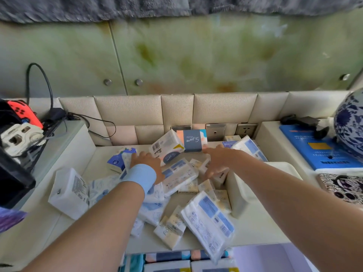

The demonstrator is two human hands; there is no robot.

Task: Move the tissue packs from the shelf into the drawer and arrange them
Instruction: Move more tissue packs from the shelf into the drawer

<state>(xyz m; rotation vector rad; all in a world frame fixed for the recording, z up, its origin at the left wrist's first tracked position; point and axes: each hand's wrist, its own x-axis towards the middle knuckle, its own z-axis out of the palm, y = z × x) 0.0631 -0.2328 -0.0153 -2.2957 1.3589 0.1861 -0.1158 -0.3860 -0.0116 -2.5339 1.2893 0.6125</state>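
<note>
- Head view: both arms reach forward over the shelf (261, 230). The left hand (146, 163), with a light blue wristband (140, 178), lies flat, fingers spread, on the tissue packs (176, 177) at the back of the heap. The right hand (218, 163) is spread too, fingers pointing down onto the small packs in the middle. Neither hand seems to be pinching anything yet; whether a pack is caught under a palm I cannot tell.
- The packs lie loose and overlapping across the shelf, with one large white pack (68, 193) apart at the left. A few are already in the drawer (188, 261), at the bottom edge of the picture.
- Risk: the long blue-and-white pack (210, 224) hangs over the front edge of the shelf. A sweep or a nudge from a forearm would probably tip it into the drawer at an angle, spoiling the rows there.
- Risk: the plastic wrappers look slick and the heap is uneven, so gathering many at once with open hands could squirt some sideways or let them slip.
- Risk: a grey-banded pack (192, 141) leans against the back panel; pulling its neighbours away may topple it.
- The shelf is a smooth cream ledge with a padded back panel (127, 108) and wall sockets (246, 129) behind the heap.
- Around it: game controllers (21, 130) and cables (84, 116) at the left, a blue board (302, 144) and a blue-and-white vase (349, 122) at the right, green panelling above.
</note>
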